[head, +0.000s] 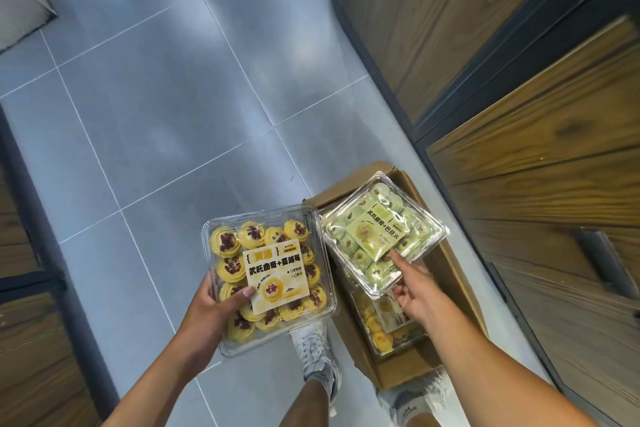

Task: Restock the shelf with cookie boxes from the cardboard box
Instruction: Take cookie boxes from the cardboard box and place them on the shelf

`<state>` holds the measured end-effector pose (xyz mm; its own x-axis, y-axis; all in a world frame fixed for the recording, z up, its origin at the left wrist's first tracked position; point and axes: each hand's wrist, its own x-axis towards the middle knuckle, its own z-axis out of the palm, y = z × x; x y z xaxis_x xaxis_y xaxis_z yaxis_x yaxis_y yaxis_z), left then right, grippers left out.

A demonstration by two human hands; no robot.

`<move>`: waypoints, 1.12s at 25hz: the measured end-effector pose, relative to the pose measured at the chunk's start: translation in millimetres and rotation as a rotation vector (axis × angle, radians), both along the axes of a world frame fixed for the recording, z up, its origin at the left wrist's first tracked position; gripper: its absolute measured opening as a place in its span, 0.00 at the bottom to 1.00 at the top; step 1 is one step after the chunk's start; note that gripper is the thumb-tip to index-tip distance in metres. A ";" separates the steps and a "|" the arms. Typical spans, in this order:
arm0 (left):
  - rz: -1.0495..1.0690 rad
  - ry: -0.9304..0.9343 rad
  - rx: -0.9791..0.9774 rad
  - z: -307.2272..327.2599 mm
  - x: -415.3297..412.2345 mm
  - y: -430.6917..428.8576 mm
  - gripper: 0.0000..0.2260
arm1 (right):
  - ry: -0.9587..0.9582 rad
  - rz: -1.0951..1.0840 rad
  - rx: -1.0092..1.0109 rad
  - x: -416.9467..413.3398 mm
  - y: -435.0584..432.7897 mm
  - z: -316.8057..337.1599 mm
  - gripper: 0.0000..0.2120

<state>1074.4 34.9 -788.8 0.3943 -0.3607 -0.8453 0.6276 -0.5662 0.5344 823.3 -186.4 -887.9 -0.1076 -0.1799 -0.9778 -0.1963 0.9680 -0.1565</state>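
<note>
My left hand [214, 308] holds a clear plastic box of yellow cookies [270, 274] with red topping by its lower left corner, thumb on the lid. My right hand [412, 288] grips a clear box of green cookies [381, 236] by its near edge, tilted above the open cardboard box [460, 274] on the floor. Inside the cardboard box another box of yellow cookies [381, 322] lies partly hidden under my right hand. The wooden shelf [540, 135] stands to the right.
Grey tiled floor [156, 114] stretches ahead and to the left. Another wooden shelf unit [31, 322] lines the left edge. My two feet in white sneakers [317, 357] stand beside the cardboard box. A grey object [20, 0] sits at the top left.
</note>
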 end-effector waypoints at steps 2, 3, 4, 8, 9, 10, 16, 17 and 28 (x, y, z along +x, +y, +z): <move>-0.009 -0.020 0.008 3.7 0.9 -1.6 0.30 | 0.002 0.004 -0.023 -5.8 -2.4 9.3 0.39; -0.010 -0.031 0.013 4.7 1.6 -2.7 0.26 | -0.010 -0.006 -0.018 -8.7 -3.8 12.0 0.37; -0.010 -0.040 0.020 5.2 2.2 -3.7 0.24 | -0.029 -0.009 -0.011 -11.2 -4.9 14.2 0.36; -0.032 -0.073 0.034 11.0 5.1 -7.4 0.21 | -0.076 -0.010 -0.017 -24.0 -7.3 25.3 0.37; -0.033 -0.073 0.035 16.6 6.5 -8.6 0.22 | -0.092 -0.005 -0.037 -28.8 -8.0 32.9 0.38; -0.035 -0.074 0.034 23.9 8.5 -10.6 0.22 | -0.096 0.006 -0.057 -34.3 -10.2 42.0 0.39; -0.070 -0.084 -0.008 91.8 27.3 -22.6 0.21 | -0.094 0.044 -0.199 -52.3 -29.6 135.5 0.11; -0.075 -0.086 -0.021 107.1 31.1 -24.7 0.22 | -0.102 0.060 -0.218 -54.1 -32.3 154.7 0.09; -0.154 -0.056 -0.185 294.1 67.8 -44.7 0.21 | -0.286 0.101 -0.370 -59.6 -44.7 382.3 0.22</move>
<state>1142.1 -9.8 -494.8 0.3671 -0.5667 -0.7376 0.5077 -0.5424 0.6694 763.7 -231.1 -505.6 0.1923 -0.5176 -0.8337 -0.1852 0.8151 -0.5488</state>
